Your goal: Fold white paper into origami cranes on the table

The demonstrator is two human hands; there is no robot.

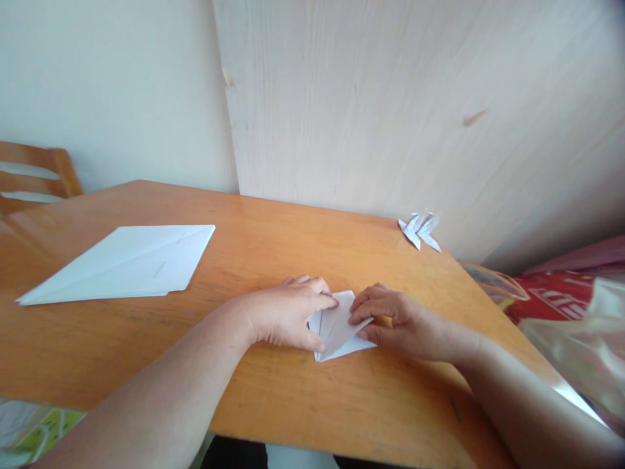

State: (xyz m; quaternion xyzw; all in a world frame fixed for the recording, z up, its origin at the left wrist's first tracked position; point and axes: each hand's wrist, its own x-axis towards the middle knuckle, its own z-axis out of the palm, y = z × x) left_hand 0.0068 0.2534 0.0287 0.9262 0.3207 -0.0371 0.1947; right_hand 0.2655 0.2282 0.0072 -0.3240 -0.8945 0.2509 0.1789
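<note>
A small sheet of white paper point(336, 319), folded into layers with creases, lies on the wooden table in front of me. My left hand point(290, 316) holds its left side down, the thumb near the bottom corner and the index finger higher up. At the right side, my right hand point(393, 319) pinches a raised flap of the paper between thumb and fingers. The flap's edge stands a little off the layer beneath. Part of the paper is hidden under both hands.
A larger stack of folded white paper point(141, 260) lies on the table point(273, 241) at the left. Small folded paper pieces point(420, 229) sit at the back right by the wooden panel. Bags point(561, 293) stand beyond the right edge; a chair point(39, 172) is at far left.
</note>
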